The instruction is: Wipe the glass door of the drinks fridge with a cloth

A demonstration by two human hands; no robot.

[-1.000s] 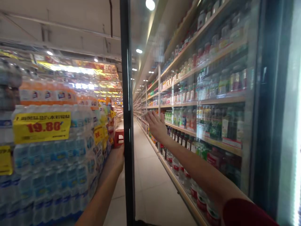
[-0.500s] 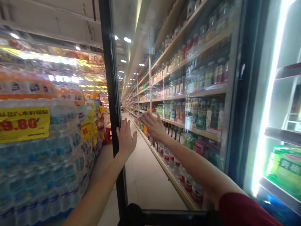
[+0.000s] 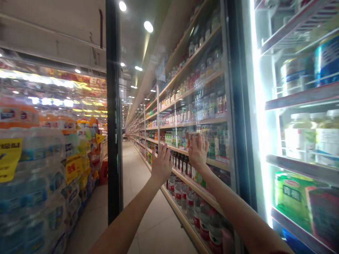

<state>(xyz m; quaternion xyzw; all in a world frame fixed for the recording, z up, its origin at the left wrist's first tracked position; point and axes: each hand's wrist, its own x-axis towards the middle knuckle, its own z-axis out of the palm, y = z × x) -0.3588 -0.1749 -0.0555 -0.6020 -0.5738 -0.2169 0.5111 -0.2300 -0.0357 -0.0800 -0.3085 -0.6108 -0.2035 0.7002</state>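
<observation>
A glass door with a dark frame [image 3: 113, 116] stands open in front of me. My left hand [image 3: 162, 165] is raised at the glass, fingers stretched upward and apart, holding nothing that I can see. Just to its right, my right hand [image 3: 198, 151] is also up at the glass, its fingers slightly bent and spread. A pale patch lies by its fingertips; whether it is a reflection or an object I cannot tell. Both palms face away from me, and their exact contact with the pane is hidden. Through the glass I see shelves of bottles [image 3: 182, 114].
On the right, a lit cooler holds pale bottles [image 3: 300, 135], a green carton pack [image 3: 293, 201] and cans [image 3: 293, 76] on its racks. Stacked packs of bottled water [image 3: 39, 190] stand at left, with yellow price signs [image 3: 72, 168]. A tiled aisle floor [image 3: 127, 155] runs ahead.
Both hands have moved right across the glass, away from the door's left frame. The right hand's fingers are more bent. The view has turned right, showing more of the cooler.
</observation>
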